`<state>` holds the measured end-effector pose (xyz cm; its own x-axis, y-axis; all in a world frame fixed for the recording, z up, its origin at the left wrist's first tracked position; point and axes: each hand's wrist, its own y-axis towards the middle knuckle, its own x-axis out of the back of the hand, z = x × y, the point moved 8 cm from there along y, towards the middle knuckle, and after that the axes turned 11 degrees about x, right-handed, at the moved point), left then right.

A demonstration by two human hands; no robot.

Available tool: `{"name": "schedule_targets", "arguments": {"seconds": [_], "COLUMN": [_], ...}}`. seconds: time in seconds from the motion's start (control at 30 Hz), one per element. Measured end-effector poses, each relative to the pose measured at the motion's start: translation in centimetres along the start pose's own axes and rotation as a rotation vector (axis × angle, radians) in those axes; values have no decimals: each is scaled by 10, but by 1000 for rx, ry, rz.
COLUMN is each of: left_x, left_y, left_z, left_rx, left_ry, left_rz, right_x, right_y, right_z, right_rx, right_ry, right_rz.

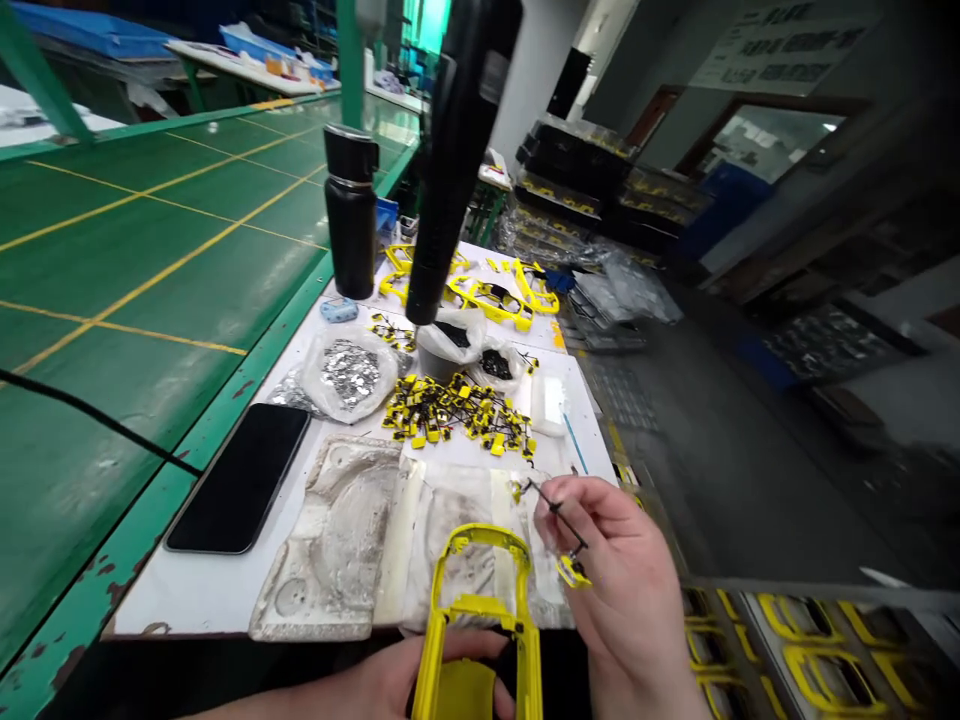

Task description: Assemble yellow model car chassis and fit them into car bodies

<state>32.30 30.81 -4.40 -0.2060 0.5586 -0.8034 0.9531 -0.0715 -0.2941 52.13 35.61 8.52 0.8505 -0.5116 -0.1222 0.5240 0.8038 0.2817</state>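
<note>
My left hand, at the bottom edge, is wrapped round a yellow plastic frame with a large opening; part of the hand shows behind it. To its right, my right hand pinches a thin black rod part with a yellow end piece between thumb and fingers. The two held pieces are apart. A worn, dirty white fixture block lies beyond the frame on the white table. Farther back is a heap of small yellow and black parts, similar to the one in my right hand.
A phone lies at left, near a bag of silvery pieces. Bags of black pieces, a black bottle and a dark hanging tube stand beyond. More yellow frames lie at the back; others fill a lower-right tray.
</note>
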Motion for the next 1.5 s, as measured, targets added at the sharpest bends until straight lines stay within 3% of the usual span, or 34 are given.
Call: {"name": "schedule_targets", "arguments": {"seconds": [0.17, 0.3, 0.43, 0.6, 0.8, 1.17, 1.5], "left_x": [-12, -2, 8, 7, 8, 8, 5], "left_y": [-21, -20, -18, -16, -13, -12, -11], "left_z": [-16, -8, 0, 0, -1, 0, -2], "left_rx": [27, 94, 148, 171, 159, 184, 170], "left_ry": [-55, -22, -8, -3, -40, -49, -55], "left_rz": [-51, -91, -153, -170, -193, -214, -202], "right_x": [-6, -6, -2, -3, -3, -12, -18], "right_y": [-35, -47, -50, -53, -51, -53, -56], "right_z": [-8, -8, 3, 15, 26, 9, 14], "right_rx": [-68, -25, 103, 216, 350, 145, 172], "right_ry": [190, 195, 18, -259, -480, -44, 86], "right_rz": [-115, -89, -26, 93, 96, 97, 111]}}
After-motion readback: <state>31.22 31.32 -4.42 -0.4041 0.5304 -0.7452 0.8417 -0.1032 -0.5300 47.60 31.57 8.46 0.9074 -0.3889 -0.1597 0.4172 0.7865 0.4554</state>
